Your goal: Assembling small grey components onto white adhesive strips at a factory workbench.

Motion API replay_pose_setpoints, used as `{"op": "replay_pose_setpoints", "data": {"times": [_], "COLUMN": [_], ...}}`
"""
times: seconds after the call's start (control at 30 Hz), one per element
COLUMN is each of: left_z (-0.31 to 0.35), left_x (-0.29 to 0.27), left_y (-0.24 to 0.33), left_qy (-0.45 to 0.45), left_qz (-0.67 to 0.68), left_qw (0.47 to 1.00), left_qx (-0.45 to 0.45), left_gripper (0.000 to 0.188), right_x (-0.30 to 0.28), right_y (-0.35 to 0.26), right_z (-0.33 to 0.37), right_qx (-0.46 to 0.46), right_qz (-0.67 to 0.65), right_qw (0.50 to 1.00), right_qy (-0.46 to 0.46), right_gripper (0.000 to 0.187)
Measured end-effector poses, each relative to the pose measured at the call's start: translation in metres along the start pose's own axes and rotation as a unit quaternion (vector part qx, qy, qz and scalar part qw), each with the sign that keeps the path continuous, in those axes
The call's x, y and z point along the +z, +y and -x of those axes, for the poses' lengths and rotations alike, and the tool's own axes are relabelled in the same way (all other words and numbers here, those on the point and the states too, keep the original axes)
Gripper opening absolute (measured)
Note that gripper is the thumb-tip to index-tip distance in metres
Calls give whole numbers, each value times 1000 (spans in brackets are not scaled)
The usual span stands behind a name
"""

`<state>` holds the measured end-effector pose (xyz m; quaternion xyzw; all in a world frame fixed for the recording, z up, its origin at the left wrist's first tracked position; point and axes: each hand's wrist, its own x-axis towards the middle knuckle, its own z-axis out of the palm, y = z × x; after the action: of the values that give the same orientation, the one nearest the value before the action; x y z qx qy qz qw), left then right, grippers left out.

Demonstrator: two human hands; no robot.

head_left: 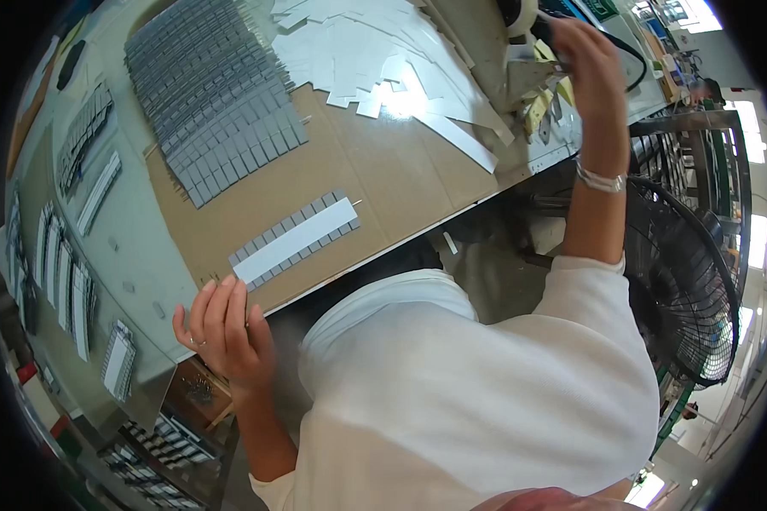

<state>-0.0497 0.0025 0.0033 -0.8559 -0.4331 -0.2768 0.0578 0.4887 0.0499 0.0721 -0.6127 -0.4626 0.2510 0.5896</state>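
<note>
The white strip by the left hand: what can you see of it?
The white strip looks long, flat and smooth, perhaps card or plastic. It lies slantwise over the brown board, with grey tiles showing along both long sides. The left hand is at its left end; whether they touch is unclear.

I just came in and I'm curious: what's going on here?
A person works at a table. Their left hand is by one end of a white strip lying on grey pieces. Their right hand is stretched to the right; I can't tell whether it holds anything. More grey pieces lie beyond, in rows.
</note>
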Motion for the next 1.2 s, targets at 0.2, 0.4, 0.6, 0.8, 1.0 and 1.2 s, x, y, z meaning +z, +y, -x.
{"op": "replay_pose_setpoints", "data": {"times": [0.2, 0.4, 0.6, 0.8, 1.0, 1.2], "left_z": [-1, 0, -2, -22, -42, -22], "left_x": [3, 9, 3, -21, -27, -32], "left_y": [0, 1, 4, 37, 78, 59], "left_qy": [-16, 25, 72, 77, -135, -178], "left_qz": [27, 50, 113, 182, 465, 533], "left_qw": [999, 998, 987, 975, 872, 812], "left_qx": [-31, -28, -83, -103, -73, -161], "left_gripper": [31, 35, 41, 22, 38, 35], "right_x": [-18, 7, 18, 65, 169, 185], "right_y": [-26, 30, 41, -46, -93, -96], "right_z": [105, 94, 88, 137, 181, 182], "right_qx": [-46, 90, 95, 33, 81, 50], "right_qz": [-99, -54, -98, -105, 43, 44], "right_qw": [993, 990, 981, 990, 856, 839], "right_qy": [35, 94, 137, -84, -509, -541], "right_gripper": [17, 17, 17, 15, 16, 19]}}
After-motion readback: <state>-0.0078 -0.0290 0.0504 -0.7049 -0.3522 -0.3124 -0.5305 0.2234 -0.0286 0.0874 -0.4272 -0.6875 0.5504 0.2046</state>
